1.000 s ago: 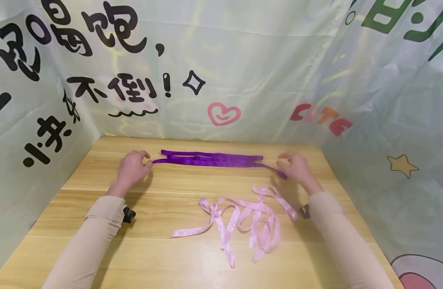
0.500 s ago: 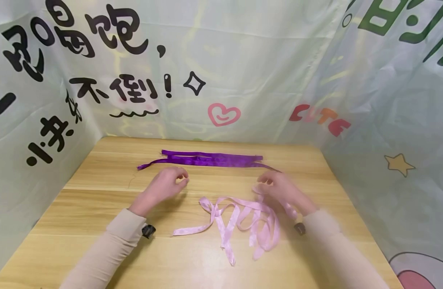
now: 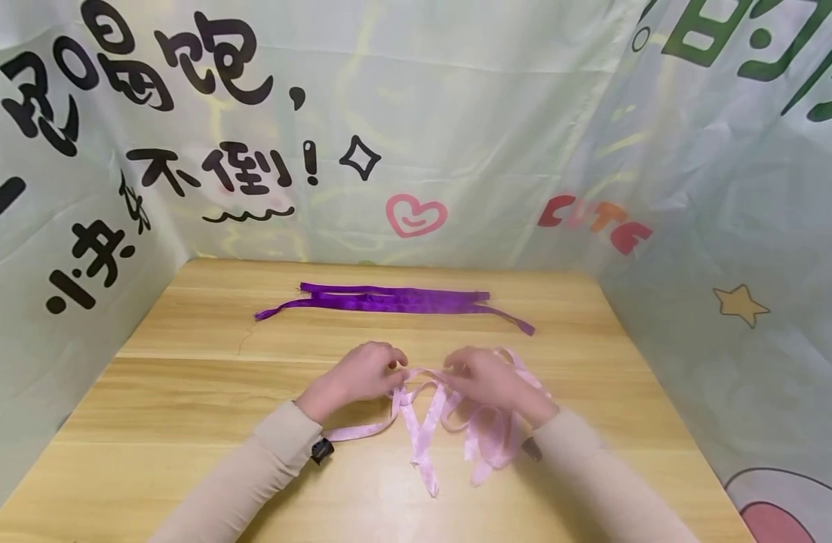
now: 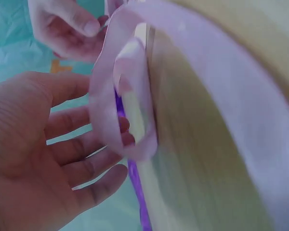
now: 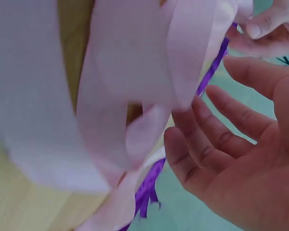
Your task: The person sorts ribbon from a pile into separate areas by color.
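A tangled pink satin ribbon (image 3: 426, 477) lies in loops on the table, in the middle of the head view. At its upper left is my left hand (image 3: 361, 377), thumb and fingers slightly bent. My right hand (image 3: 490, 381) is over the tangle's upper part and hides some of it. In the left wrist view, a pink loop (image 4: 103, 110) passes in front of the fingertips of the left hand (image 4: 24, 144), which look loosely curled. The right wrist view has the right hand (image 5: 250, 149) with relaxed fingers beside the pink strands (image 5: 130, 57); no pinch shows there.
Behind the hands, several purple ribbons (image 3: 402, 303) lie side by side across the wooden table (image 3: 205, 400), with loose tails at both ends. A printed cloth (image 3: 483, 136) hangs around the table's back and sides.
Both hands have left the ends of the purple ribbons and come inward and nearer, to the pink ribbon. The purple ribbon's left tail now lies free on the table.
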The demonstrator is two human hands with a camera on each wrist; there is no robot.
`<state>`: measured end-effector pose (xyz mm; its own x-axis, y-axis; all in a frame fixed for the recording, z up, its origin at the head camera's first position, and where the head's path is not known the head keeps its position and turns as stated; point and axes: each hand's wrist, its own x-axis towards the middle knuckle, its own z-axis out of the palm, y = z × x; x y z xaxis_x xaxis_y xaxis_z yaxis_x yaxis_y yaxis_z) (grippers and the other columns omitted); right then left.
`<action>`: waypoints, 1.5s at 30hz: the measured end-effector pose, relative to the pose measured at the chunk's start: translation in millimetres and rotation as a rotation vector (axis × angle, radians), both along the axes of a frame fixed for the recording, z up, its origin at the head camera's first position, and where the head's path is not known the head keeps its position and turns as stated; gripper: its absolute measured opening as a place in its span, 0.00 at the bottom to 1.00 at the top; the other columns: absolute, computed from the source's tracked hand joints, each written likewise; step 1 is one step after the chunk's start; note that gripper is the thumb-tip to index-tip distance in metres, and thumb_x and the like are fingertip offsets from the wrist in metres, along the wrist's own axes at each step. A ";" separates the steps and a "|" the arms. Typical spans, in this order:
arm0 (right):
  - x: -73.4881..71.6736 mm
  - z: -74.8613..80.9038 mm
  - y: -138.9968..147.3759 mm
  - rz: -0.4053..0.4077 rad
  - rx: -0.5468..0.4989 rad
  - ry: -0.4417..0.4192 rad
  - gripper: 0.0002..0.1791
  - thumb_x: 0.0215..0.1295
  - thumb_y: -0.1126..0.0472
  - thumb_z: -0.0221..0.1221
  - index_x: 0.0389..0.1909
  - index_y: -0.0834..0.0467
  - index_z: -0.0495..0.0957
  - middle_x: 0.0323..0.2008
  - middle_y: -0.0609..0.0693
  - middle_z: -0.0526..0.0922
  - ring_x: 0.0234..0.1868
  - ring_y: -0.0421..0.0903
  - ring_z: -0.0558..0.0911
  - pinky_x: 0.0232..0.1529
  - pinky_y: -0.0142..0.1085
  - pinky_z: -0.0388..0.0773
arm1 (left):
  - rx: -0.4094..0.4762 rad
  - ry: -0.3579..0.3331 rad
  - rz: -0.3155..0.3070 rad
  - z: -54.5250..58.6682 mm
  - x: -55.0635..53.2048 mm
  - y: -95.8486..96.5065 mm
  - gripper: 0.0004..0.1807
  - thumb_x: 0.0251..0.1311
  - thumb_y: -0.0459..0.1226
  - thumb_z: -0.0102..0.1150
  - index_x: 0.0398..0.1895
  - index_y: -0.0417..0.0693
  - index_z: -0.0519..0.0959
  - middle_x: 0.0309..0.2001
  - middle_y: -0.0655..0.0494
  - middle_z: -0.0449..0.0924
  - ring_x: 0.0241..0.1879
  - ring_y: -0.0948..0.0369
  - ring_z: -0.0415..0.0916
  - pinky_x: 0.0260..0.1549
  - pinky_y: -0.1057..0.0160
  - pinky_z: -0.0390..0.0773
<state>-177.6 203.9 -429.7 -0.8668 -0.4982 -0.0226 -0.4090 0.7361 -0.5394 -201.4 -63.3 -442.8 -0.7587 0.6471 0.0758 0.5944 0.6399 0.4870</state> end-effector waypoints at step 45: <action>17.8 33.9 -11.1 -0.140 -0.314 -0.049 0.14 0.77 0.47 0.61 0.45 0.52 0.88 0.35 0.47 0.87 0.38 0.48 0.84 0.43 0.37 0.82 | 0.169 -0.065 0.124 37.1 25.4 -60.0 0.09 0.72 0.34 0.57 0.41 0.43 0.87 0.31 0.60 0.84 0.23 0.67 0.67 0.25 0.67 0.73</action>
